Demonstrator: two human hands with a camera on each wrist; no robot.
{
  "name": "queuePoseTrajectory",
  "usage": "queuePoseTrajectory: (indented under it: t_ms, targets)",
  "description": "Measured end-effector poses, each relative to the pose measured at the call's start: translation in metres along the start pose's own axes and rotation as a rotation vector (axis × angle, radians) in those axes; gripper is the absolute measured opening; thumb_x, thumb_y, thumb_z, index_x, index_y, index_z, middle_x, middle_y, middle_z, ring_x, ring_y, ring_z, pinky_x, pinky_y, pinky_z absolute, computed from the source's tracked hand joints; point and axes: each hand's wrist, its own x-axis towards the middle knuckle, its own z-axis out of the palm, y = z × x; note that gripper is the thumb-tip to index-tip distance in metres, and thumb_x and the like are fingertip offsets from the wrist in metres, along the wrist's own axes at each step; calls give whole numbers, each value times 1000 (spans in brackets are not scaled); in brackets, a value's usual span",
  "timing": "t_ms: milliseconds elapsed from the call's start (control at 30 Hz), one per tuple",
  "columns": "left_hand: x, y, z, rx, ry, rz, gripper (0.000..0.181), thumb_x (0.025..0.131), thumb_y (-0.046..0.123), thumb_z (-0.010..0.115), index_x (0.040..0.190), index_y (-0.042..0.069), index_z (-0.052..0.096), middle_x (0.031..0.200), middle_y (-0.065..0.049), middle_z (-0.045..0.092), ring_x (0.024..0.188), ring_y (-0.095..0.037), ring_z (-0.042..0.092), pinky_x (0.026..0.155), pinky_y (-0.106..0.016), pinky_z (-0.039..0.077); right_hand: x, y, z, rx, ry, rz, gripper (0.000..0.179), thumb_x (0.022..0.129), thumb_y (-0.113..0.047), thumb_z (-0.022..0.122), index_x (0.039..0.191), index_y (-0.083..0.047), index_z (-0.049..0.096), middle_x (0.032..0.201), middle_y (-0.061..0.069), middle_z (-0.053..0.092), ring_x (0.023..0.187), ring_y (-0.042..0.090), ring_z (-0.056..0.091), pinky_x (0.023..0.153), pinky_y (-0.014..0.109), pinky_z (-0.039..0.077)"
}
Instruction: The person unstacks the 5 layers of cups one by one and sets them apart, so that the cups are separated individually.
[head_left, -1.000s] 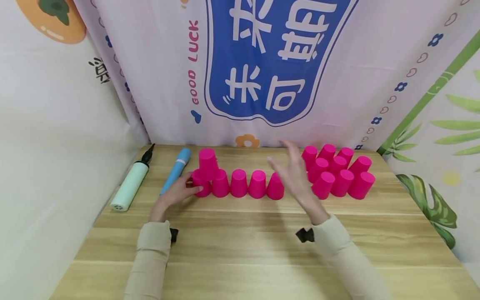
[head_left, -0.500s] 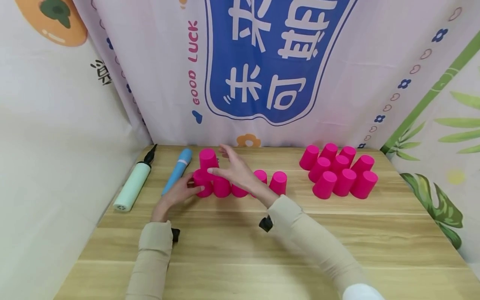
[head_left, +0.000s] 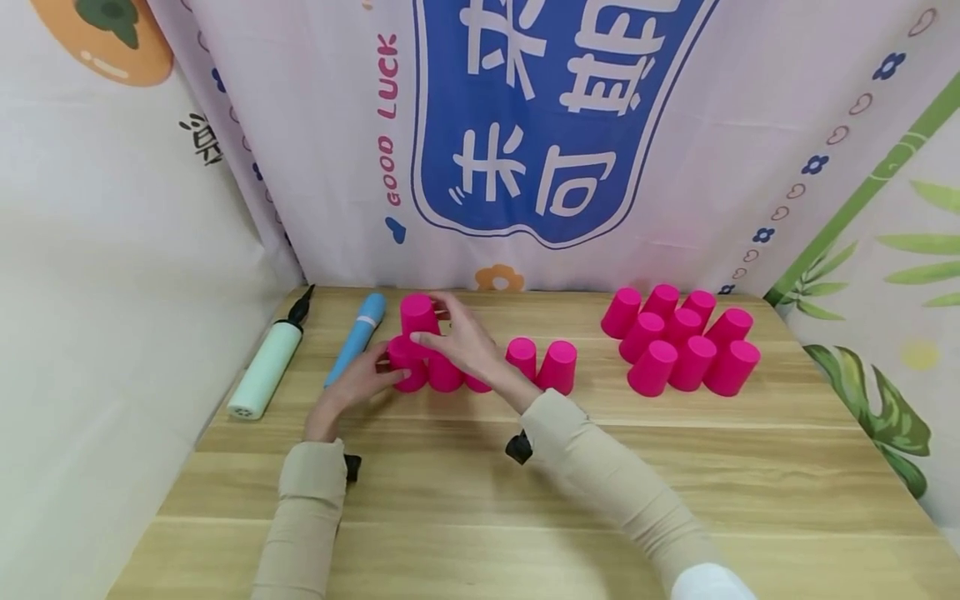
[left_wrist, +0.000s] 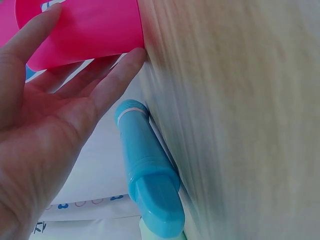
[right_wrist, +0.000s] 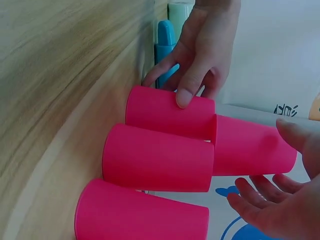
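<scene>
Upside-down pink plastic cups stand in a row on the table. My left hand [head_left: 362,385] is at the leftmost cup [head_left: 401,354], thumb on its near side and fingers round the far side. One more pink cup [head_left: 417,313] sits upside down on top, bridging the leftmost cup and the second cup [right_wrist: 157,159]. My right hand [head_left: 467,340] surrounds that upper cup, thumb in front and fingers behind, with fingertips right at its side in the right wrist view. The right hand and wrist partly cover the row's middle cup [head_left: 477,384].
Two further row cups, one [head_left: 521,356] beside the other [head_left: 557,367], stand right of my right wrist. A group of several pink cups [head_left: 683,325] is farther right. Left lie a blue tube-shaped tool [head_left: 356,337] and a mint-green hand pump [head_left: 266,371]. Printed cloth [head_left: 330,167] hangs behind.
My right hand has swung left from above the row's right end to the upper cup and closed in around it. The left hand has stayed at the leftmost cup.
</scene>
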Motion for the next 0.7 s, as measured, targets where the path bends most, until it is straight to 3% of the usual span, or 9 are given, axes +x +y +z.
queuePoseTrajectory:
  t_ms: [467,700]
  targets:
    - [2,1,5,-13,-9,36,64,94,25,63,145,0,33,139,-22,47,125,-43,46,99,-50,46,0,0,7,-58,57,60,64,86,-34,73,139,-15,45,126,4,57,114,22,55,88,35,52]
    - [-1,0,2,-14,8,36,61,94,24,63,143,-2,36,135,-24,50,125,-43,47,98,-51,46,-19,-6,-10,-68,97,-4,64,85,-34,74,139,-15,44,126,3,58,113,20,55,91,36,52]
